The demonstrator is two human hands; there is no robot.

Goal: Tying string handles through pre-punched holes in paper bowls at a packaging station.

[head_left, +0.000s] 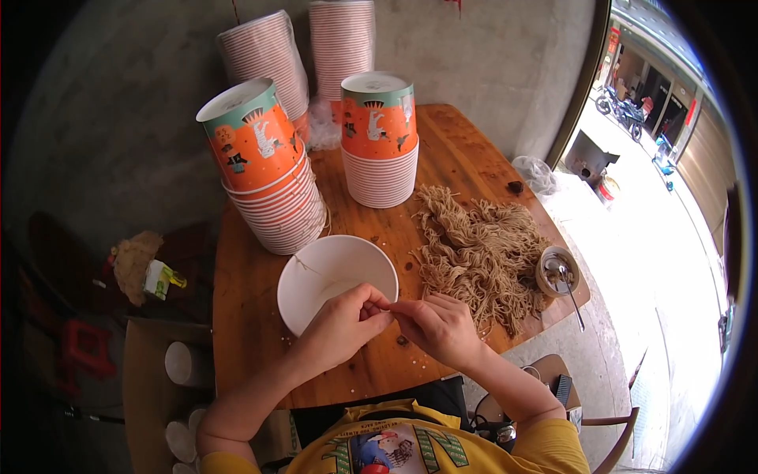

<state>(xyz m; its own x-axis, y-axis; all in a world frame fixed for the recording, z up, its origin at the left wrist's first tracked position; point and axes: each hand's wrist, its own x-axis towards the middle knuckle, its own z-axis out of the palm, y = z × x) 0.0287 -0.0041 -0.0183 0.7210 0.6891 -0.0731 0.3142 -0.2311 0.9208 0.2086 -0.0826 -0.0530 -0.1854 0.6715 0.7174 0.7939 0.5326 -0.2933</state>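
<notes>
Lying near the desk's point(253, 316) front edge, a white paper bowl point(335, 280), with left hand point(343, 324) and right hand point(438, 328) meeting fingertip to fingertip, pinching something too small to tell. Spreading toward the right edge, a heap of brown noodles point(482, 253); standing toward the back edge, stacks of orange bowls point(272, 178).

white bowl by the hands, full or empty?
Empty: the white bowl shows only its bare white inside; the noodles lie beside it.

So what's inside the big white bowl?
The white bowl looks empty: only bare white walls show. The left hand covers its near rim, so that bit stays hidden.
</notes>
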